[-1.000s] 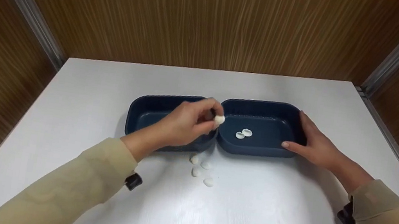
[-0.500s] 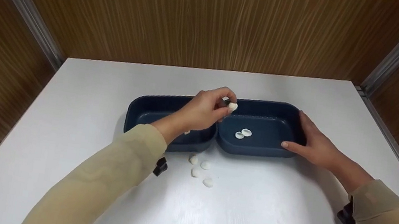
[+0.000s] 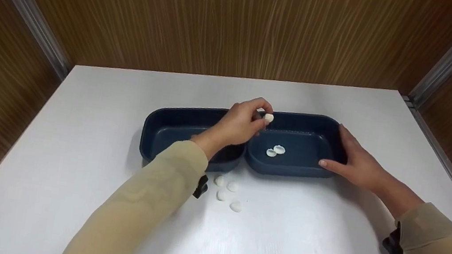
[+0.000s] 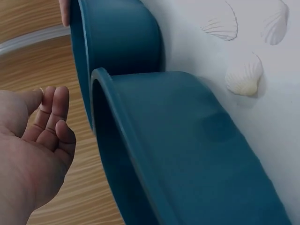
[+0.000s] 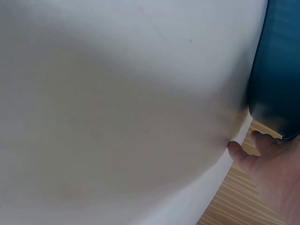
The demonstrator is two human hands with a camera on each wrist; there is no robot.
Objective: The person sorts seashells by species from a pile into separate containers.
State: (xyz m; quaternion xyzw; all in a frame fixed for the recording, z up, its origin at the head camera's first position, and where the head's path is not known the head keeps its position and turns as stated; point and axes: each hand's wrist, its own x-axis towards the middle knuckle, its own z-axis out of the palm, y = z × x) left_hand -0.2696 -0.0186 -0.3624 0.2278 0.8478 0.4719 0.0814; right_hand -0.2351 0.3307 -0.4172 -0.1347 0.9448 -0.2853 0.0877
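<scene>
My left hand (image 3: 240,124) pinches a small white seashell (image 3: 269,118) between thumb and fingertips, above the back left corner of the right-hand blue bin (image 3: 286,171). In the left wrist view the pinched shell barely shows at the fingertips, and the other fingers are loosely bent. Two white shells (image 3: 279,150) lie touching on that bin's floor. My right hand (image 3: 357,163) holds the bin's right end, thumb over the front rim and fingers along the outer wall. A second blue bin (image 3: 224,168) stands against it on the left, partly hidden by my left forearm.
Several ribbed shells (image 3: 221,195) lie loose on the white table (image 3: 280,242) in front of where the bins meet. One shell (image 4: 244,77) shows close to the left bin in the left wrist view. Wood-grain panels (image 3: 241,22) rise behind and at both sides.
My left hand has moved right and toward the back with the pinched shell, from between the bins to over the right one. The right hand and the loose shells have stayed put.
</scene>
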